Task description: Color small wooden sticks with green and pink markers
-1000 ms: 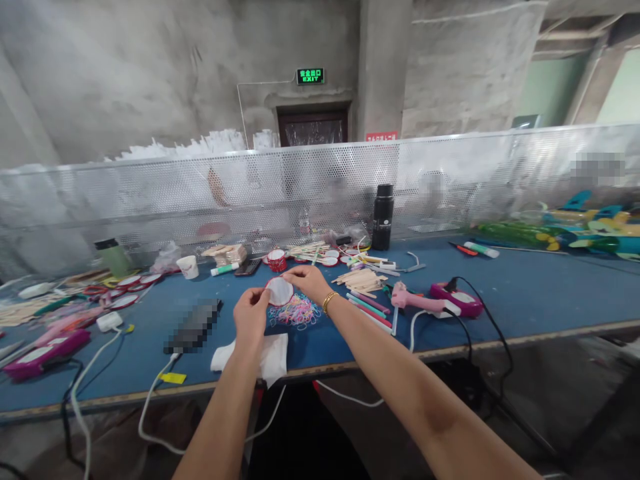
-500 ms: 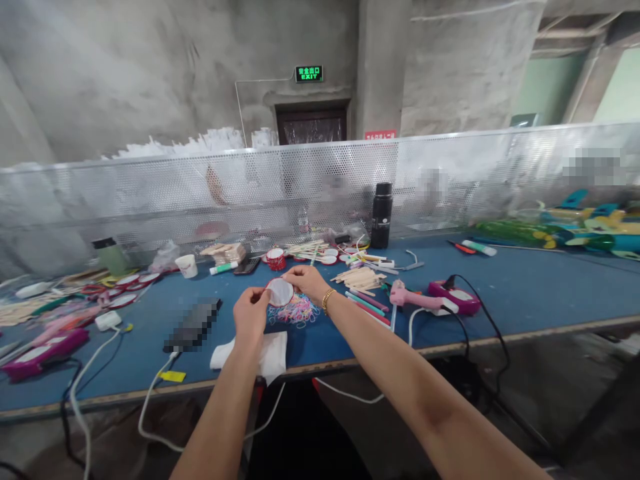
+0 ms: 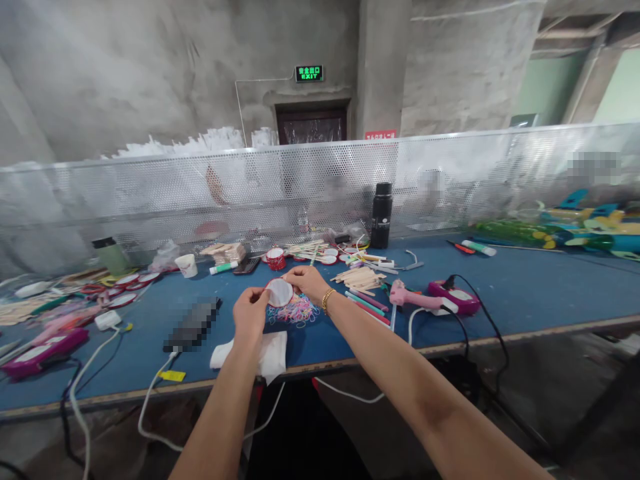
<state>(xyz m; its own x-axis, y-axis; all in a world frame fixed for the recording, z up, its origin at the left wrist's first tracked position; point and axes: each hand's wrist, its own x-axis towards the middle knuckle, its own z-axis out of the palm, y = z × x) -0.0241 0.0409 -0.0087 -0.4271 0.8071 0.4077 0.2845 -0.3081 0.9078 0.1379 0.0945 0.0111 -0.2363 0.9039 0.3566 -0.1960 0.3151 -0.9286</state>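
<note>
Between my hands I hold up a round white disc with a red rim (image 3: 280, 293). My left hand (image 3: 250, 311) pinches its left edge, and my right hand (image 3: 307, 283), with a gold bracelet at the wrist, grips its upper right edge. Just below the disc lies a pile of thin coloured loops (image 3: 296, 312) in pink, blue and white. Close to my left wrist is a folded white cloth or tissue (image 3: 273, 353). Right of my right hand are wooden craft sticks (image 3: 361, 279) and several coloured pens or sticks (image 3: 369, 308).
A pink glue gun (image 3: 417, 298) with a purple base lies to the right, its cables crossing the table edge. A black bottle (image 3: 382, 217) stands at the back by the perforated metal screen (image 3: 330, 173). A paper cup (image 3: 187, 266) and a phone (image 3: 194, 325) are on the left.
The red-rimmed disc has shifted very slightly in my fingers. Both hands keep nearly the same place and hold.
</note>
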